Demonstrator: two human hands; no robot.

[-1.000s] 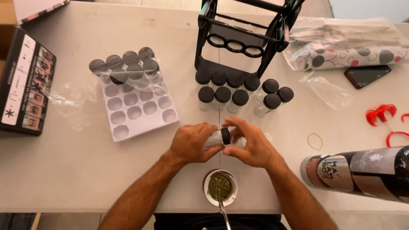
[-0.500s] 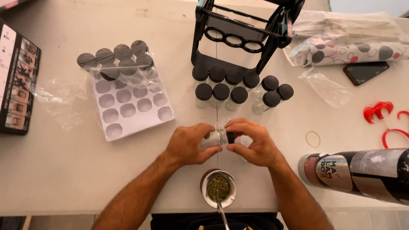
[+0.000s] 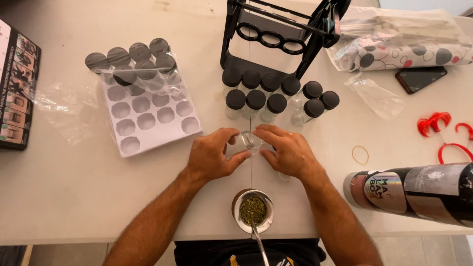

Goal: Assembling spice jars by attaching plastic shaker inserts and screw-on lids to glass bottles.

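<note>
My left hand (image 3: 212,157) grips a small clear glass jar (image 3: 245,142), tipped on its side just above the white table (image 3: 74,197). The jar's threaded neck is bare and points right. My right hand (image 3: 288,150) rests palm down against the jar's mouth with curled fingers, and the black lid is out of sight beneath them. Just beyond my hands stands a cluster of glass jars with black lids (image 3: 256,98). A black wire rack (image 3: 276,34) stands behind them.
A white moulded tray (image 3: 148,123) at the left holds several capped jars (image 3: 130,59) in plastic wrap. A metal cup of green herbs (image 3: 253,211) with a straw sits at the near edge. A thermos (image 3: 414,189), rubber band (image 3: 360,154), phone (image 3: 420,79) and red clips (image 3: 433,122) lie to the right.
The black lid seen between my fingers earlier is off the jar and no longer visible. The jar's open neck now shows, and my hands have stayed in the same spot.
</note>
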